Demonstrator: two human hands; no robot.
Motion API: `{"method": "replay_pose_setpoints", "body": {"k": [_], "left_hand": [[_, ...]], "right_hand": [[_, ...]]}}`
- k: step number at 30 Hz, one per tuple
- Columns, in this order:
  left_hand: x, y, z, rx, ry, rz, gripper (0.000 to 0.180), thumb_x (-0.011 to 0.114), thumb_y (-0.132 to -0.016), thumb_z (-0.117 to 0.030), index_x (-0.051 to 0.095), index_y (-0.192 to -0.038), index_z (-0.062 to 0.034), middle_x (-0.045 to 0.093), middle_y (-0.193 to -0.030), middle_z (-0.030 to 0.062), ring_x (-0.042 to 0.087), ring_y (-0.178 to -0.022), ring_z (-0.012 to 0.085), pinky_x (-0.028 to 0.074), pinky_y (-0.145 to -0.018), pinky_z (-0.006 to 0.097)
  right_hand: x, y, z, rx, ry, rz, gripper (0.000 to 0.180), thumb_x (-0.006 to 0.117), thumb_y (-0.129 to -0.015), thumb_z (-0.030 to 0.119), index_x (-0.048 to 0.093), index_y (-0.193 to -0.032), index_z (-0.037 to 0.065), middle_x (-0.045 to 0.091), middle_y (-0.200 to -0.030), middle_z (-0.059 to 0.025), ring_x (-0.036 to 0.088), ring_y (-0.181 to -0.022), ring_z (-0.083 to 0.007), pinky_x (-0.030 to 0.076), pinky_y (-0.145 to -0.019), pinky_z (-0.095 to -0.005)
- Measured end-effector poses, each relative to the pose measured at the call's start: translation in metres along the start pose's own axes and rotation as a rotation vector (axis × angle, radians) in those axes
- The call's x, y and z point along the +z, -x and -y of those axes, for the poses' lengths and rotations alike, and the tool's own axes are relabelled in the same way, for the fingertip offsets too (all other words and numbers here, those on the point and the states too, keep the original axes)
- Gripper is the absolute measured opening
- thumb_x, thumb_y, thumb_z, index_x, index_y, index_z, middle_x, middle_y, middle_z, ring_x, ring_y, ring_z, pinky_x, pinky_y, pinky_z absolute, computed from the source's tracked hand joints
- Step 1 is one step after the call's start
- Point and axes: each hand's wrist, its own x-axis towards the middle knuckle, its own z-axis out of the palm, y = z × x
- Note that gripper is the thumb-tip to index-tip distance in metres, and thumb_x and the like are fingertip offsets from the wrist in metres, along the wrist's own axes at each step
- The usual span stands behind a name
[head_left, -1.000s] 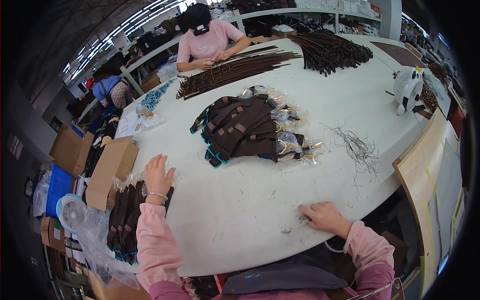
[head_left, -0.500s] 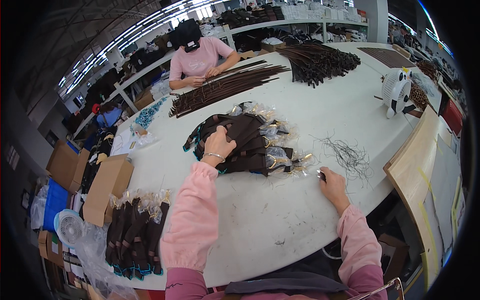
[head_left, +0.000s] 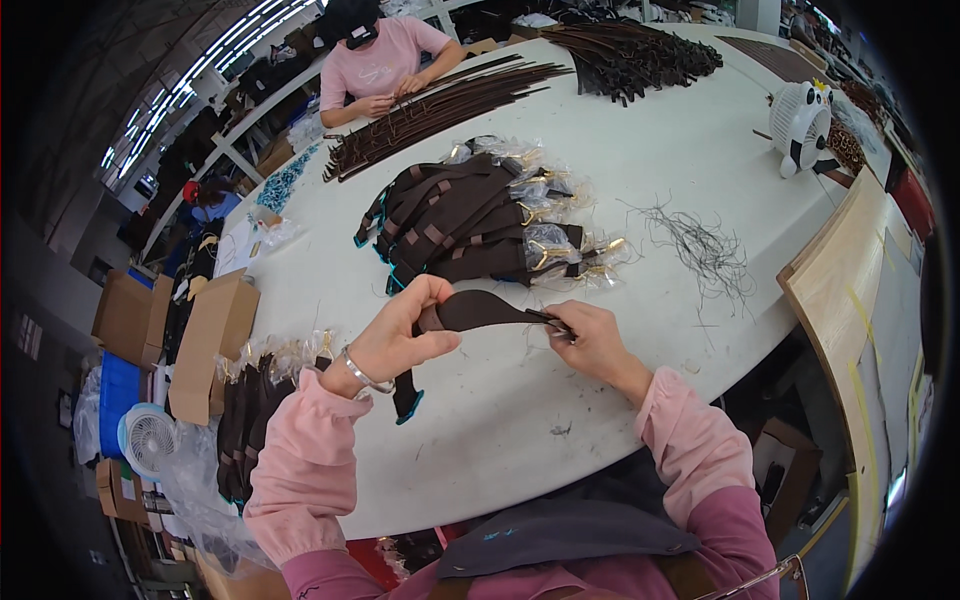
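Note:
A wide dark brown strap (head_left: 482,311) stretches between my two hands above the white table, arched in the middle. My left hand (head_left: 395,335) is closed on its left part. Below that hand the strap's turquoise-edged end hangs down. At the strap's right end, the fingers of my right hand (head_left: 597,345) are closed; a small dark thing shows at the fingertips, too small to make out. Just beyond my hands lies a pile of similar brown straps (head_left: 440,215), with gold-coloured metal hardware in clear plastic at their right ends.
More bagged straps (head_left: 262,410) lie at the left edge of the table (head_left: 470,450). Loose dark threads (head_left: 700,250) and a white fan (head_left: 800,125) are on the right. Across the table a person (head_left: 375,70) handles long brown strips (head_left: 440,110). Boards (head_left: 840,300) lean at the right.
My left hand has left the pile and drawn back toward me with a strap. My right hand has moved left to the strap's other end. The view has tilted downward.

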Motion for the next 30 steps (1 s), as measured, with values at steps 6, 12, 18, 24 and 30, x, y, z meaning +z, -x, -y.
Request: {"method": "replay_pose_setpoints", "body": {"k": [6,12,18,24,30], "left_hand": [[0.042,0.057,0.104,0.115,-0.784,0.068,0.044,0.070,-0.071,-0.029,0.050,-0.103,-0.0072,0.053,-0.094,0.0083,0.058,-0.075,0.0271,0.046,-0.061,0.035],[0.090,0.036,0.115,0.185,-0.733,-0.224,0.039,0.071,-0.070,-0.030,0.055,-0.097,-0.0063,0.052,-0.085,0.0077,0.055,-0.077,0.0269,0.045,-0.063,0.037],[0.119,0.004,0.120,-0.006,-0.549,-0.007,0.040,0.064,-0.079,-0.033,0.046,-0.104,-0.0068,0.062,-0.098,0.0106,0.062,-0.079,0.0303,0.048,-0.064,0.039],[0.114,-0.003,0.114,-0.002,-0.545,0.018,0.044,0.067,-0.075,-0.035,0.047,-0.101,-0.0057,0.063,-0.083,0.0132,0.062,-0.069,0.0318,0.047,-0.059,0.040],[0.143,-0.019,0.080,0.098,-0.543,-0.065,0.050,0.070,-0.072,-0.043,0.047,-0.093,-0.0039,0.060,-0.063,0.0129,0.060,-0.055,0.0299,0.045,-0.048,0.037]], "right_hand": [[-0.043,0.040,0.033,-0.175,0.420,0.353,0.040,0.066,-0.058,0.006,0.059,-0.097,0.008,0.057,-0.087,-0.0005,0.057,-0.080,-0.0171,0.045,-0.050,-0.0288],[-0.046,0.042,0.023,0.097,0.136,0.279,0.033,0.067,-0.066,0.014,0.061,-0.097,0.008,0.057,-0.087,-0.0053,0.057,-0.067,-0.0231,0.046,-0.053,-0.0342],[-0.025,0.026,0.011,0.282,0.214,0.450,0.016,0.064,-0.068,0.015,0.060,-0.079,0.003,0.061,-0.078,-0.0115,0.056,-0.059,-0.0290,0.044,-0.053,-0.0375],[-0.041,0.026,0.011,0.465,0.165,0.487,0.015,0.061,-0.069,0.014,0.059,-0.078,0.003,0.059,-0.060,-0.0141,0.058,-0.058,-0.0331,0.044,-0.054,-0.0414],[-0.037,0.033,0.018,0.401,0.225,0.501,0.016,0.063,-0.069,0.016,0.058,-0.078,0.003,0.059,-0.060,-0.0139,0.059,-0.056,-0.0328,0.044,-0.053,-0.0416]]}}
